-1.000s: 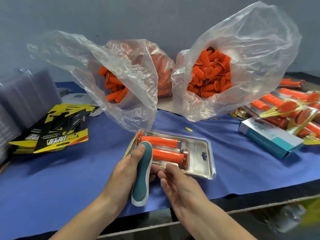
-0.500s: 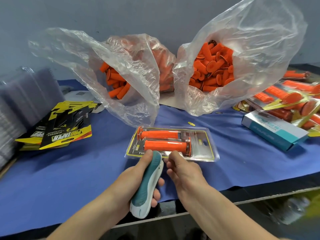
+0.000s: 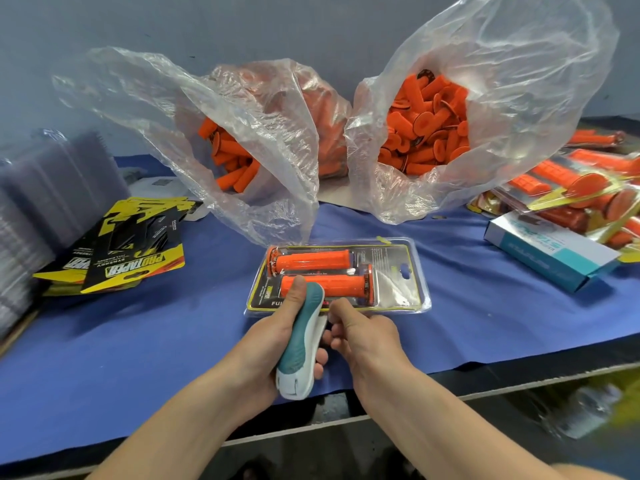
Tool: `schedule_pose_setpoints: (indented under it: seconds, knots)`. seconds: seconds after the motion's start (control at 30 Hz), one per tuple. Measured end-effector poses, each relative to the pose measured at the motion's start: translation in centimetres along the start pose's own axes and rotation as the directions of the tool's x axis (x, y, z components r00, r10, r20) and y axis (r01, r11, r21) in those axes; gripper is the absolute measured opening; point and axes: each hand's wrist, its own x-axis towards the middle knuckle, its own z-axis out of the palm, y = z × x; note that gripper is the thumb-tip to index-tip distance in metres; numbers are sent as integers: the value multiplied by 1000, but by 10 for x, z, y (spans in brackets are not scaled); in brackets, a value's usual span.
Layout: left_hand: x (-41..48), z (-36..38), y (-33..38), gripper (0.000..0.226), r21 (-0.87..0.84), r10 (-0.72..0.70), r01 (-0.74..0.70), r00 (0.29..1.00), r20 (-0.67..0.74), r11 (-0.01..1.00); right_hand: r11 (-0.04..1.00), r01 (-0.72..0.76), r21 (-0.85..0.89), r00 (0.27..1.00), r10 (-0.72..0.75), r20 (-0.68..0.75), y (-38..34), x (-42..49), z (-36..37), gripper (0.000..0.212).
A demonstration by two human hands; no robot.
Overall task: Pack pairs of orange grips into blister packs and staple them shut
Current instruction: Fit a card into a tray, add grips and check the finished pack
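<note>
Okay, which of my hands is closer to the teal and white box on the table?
Right. The right hand pinches the near edge of the blister pack, left of the box. The left hand, gripping the stapler, is even further left.

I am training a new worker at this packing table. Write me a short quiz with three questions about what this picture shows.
1. True or false: the left hand grips the stapler at the near edge of the blister pack.
2. How many orange grips lie inside that blister pack? A) one B) two C) four
3. Fill in: seen from the person, the teal-and-white box lies on the blue cloth to the ___ of the blister pack.

Key: 1 true; 2 B; 3 right.
</note>
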Motion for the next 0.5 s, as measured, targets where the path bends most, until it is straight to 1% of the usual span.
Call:
schedule_pose_setpoints:
  seconds: [0.1, 0.3, 0.43, 0.5]
  knots:
    - [1, 1, -1, 57, 7, -16, 16, 1000, 6, 1000, 1000, -18, -2, 1000, 18, 5, 1, 2, -2, 25]
    - [2, 0, -1, 53, -13, -19, 18, 1000, -21, 1000, 999, -47, -11, 997, 47, 65, -1, 4, -4, 27]
    - [4, 3, -1, 50, 3, 17, -17, 999, -47, 1000, 998, -55, -19, 993, 57, 107, -3, 5, -6, 21]
    - [5, 5, 0, 49, -5, 36, -36, 998, -57, 999, 999, -35, -18, 990, 37, 139, -4, 5, -6, 18]
